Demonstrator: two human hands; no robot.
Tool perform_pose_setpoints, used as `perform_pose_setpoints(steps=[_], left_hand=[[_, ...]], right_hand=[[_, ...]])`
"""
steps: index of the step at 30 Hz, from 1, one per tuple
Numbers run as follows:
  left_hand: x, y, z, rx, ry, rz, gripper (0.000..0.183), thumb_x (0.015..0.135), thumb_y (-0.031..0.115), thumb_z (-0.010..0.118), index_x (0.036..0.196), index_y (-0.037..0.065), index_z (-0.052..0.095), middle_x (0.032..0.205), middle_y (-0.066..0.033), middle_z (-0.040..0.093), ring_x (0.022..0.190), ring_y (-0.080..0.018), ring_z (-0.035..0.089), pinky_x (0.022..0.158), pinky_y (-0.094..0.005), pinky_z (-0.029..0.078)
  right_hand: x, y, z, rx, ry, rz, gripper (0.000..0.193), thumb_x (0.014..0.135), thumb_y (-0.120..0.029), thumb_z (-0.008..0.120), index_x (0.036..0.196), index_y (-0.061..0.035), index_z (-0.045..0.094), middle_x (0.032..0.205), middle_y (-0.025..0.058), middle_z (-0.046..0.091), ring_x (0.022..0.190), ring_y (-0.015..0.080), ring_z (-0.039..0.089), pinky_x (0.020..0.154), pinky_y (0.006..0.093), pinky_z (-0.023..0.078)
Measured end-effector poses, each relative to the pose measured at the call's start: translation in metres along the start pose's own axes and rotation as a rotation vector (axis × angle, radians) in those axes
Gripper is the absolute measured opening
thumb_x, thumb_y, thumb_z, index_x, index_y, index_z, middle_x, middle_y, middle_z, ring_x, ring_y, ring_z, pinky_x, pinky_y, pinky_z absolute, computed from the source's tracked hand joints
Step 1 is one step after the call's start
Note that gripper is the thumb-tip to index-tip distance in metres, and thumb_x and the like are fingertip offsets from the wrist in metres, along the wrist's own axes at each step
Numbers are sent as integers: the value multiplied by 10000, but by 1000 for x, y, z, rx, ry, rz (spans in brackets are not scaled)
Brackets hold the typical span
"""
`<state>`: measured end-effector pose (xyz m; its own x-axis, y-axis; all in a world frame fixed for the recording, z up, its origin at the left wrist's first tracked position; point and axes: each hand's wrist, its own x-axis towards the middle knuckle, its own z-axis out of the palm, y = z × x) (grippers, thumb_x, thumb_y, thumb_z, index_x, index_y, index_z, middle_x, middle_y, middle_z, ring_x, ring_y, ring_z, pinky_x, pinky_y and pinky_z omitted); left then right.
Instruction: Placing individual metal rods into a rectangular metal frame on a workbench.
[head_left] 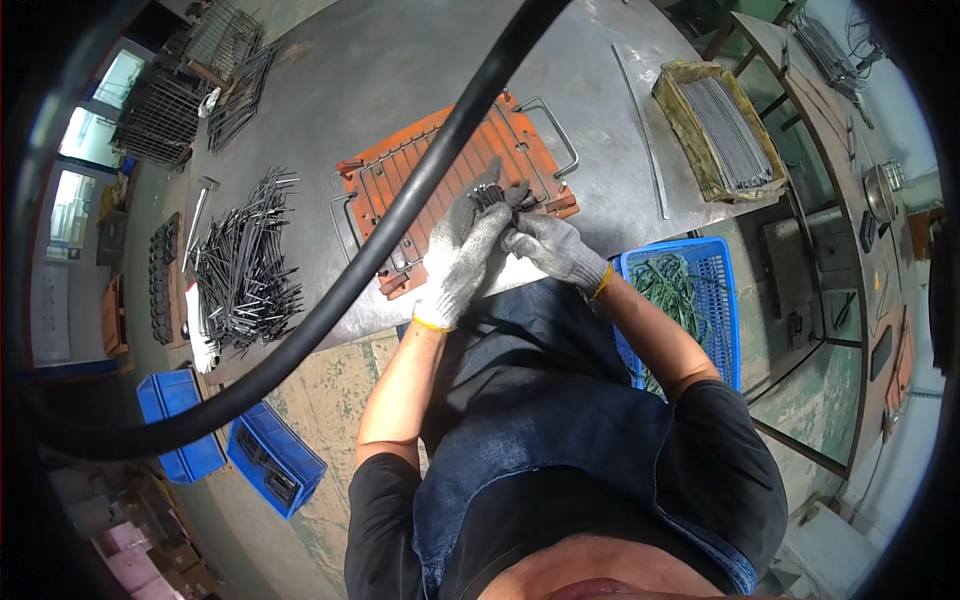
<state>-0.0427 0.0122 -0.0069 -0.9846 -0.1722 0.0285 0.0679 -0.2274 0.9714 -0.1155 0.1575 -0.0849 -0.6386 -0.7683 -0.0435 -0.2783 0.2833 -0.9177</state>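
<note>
Both my hands wear grey-white knit gloves with dark palms and yellow cuffs. They meet over the near edge of an orange fixture plate, which carries a row of thin parallel metal rods and a bent wire frame. My left hand is closed round a small bundle of dark metal rods, whose ends show above the fingers. Against the same bundle, my right hand has its fingers curled in. Its fingertips are partly hidden, but they appear to grip the rods too. Bent metal handles stick out from the plate's sides.
Left on the metal table lies a heap of dark rods, beside a hammer and a white glove. A tray of long rods sits right. Blue crates stand below the table. A black tube crosses the view.
</note>
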Motion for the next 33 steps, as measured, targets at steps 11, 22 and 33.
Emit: perform_pose_setpoints(steps=[11,22,33], left_hand=[[-6,11,-9,305,-18,-109,277,881,132,649,1126,4,635,983,-70,692,898,-112,624,826,-254,486],[-24,22,-6,308,-153,-18,300,887,158,635,1138,-5,620,1036,-101,675,975,-150,639,839,-279,500],[12,-4,-10,37,97,-278,283,921,241,579,1059,1,638,928,-90,690,787,-177,667,674,-276,524]], right_hand=[[-5,-29,-14,-72,-70,68,359,912,-315,600,1136,-34,613,1014,149,642,955,254,615,849,346,471],[-19,-19,-9,-99,154,-274,396,865,-340,631,1143,-60,607,1061,148,635,1008,301,611,858,371,486],[-8,5,3,-333,-165,-139,481,915,-355,548,1290,-62,477,1096,119,648,959,249,652,841,346,510]])
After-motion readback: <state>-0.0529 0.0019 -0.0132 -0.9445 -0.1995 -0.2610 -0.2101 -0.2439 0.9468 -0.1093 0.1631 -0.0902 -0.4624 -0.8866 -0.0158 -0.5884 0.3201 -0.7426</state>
